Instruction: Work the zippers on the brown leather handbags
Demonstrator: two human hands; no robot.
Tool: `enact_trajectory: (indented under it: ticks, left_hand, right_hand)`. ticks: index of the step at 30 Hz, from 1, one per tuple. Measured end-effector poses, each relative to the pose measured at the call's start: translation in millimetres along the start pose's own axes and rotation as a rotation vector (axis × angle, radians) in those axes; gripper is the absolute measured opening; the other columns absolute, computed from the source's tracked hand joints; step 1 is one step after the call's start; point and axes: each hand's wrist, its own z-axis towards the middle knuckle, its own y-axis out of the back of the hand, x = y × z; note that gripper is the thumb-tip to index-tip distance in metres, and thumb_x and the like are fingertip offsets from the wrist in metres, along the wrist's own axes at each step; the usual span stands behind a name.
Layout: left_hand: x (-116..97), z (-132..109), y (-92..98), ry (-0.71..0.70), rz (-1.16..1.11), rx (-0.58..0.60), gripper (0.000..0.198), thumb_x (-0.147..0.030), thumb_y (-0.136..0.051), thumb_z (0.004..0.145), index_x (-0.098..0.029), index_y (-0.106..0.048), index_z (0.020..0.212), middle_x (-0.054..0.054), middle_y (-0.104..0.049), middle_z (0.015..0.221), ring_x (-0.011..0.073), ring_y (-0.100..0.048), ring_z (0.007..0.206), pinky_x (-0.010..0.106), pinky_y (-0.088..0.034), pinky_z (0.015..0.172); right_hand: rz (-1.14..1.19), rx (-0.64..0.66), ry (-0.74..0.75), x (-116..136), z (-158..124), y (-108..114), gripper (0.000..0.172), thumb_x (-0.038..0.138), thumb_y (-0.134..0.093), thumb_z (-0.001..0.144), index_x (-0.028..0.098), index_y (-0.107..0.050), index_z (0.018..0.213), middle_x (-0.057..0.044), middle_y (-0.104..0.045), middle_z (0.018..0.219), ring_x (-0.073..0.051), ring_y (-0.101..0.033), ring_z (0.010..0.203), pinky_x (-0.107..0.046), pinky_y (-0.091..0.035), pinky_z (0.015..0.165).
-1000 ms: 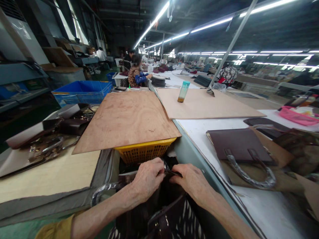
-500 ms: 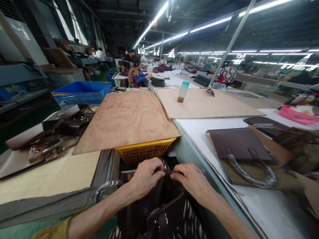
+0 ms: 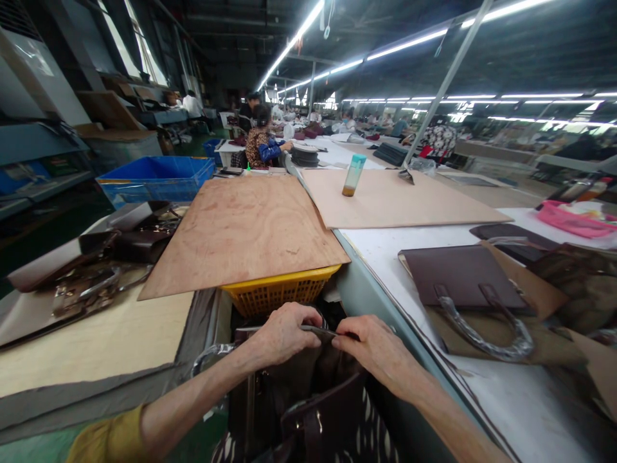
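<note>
On my lap stands a dark brown handbag (image 3: 328,411), its mouth open towards me. My left hand (image 3: 288,334) pinches the far upper edge of the bag between thumb and fingers. A short way to the right, my right hand (image 3: 369,344) grips the same edge, thumb on the near side. A thin strip of the edge shows between the two hands. One bag handle (image 3: 212,355), wrapped in clear plastic, sticks out to the left under my left forearm. The bag's inside is dark and mostly hidden.
Ahead, a plywood board (image 3: 255,225) lies over a yellow basket (image 3: 282,289). More brown bag parts (image 3: 467,276) lie on the white table at right, others (image 3: 120,251) at left. A glue bottle (image 3: 354,175) and a blue crate (image 3: 159,177) stand farther off. A co-worker (image 3: 263,141) sits beyond.
My left hand has shifted slightly, its fingers opening a little along the bag's edge, and more of that edge shows between my hands. My right hand keeps its pinch, nearly in place.
</note>
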Motion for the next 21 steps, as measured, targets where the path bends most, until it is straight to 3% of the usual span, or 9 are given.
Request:
enact_trajectory:
  ticks: [8, 21]
  left_hand:
    - [-2.8, -0.6, -1.6, -0.017, -0.004, 0.014, 0.016, -0.025, -0.058, 0.069, -0.023, -0.068, 0.082, -0.004, -0.064, 0.076, 0.0163, -0.055, 0.078, 0.021, -0.039, 0.067]
    - [-8.1, -4.3, -7.8, -0.165, 0.221, -0.056, 0.016, -0.016, -0.054, 0.078, -0.020, -0.069, 0.082, -0.001, -0.066, 0.078, 0.0148, -0.057, 0.077, 0.021, -0.039, 0.068]
  right_hand:
    - [-0.072, -0.043, -0.006, -0.5, 0.5, -3.3, 0.023, 0.031, -0.052, 0.078, 0.020, -0.061, 0.060, 0.004, -0.053, 0.054, -0.010, -0.045, 0.054, -0.022, -0.022, 0.050]
    - [0.022, -0.052, 0.037, 0.2, -2.5, -0.4, 0.025, 0.028, -0.048, 0.082, 0.020, -0.063, 0.064, 0.004, -0.056, 0.056, -0.010, -0.046, 0.055, -0.022, -0.025, 0.053]
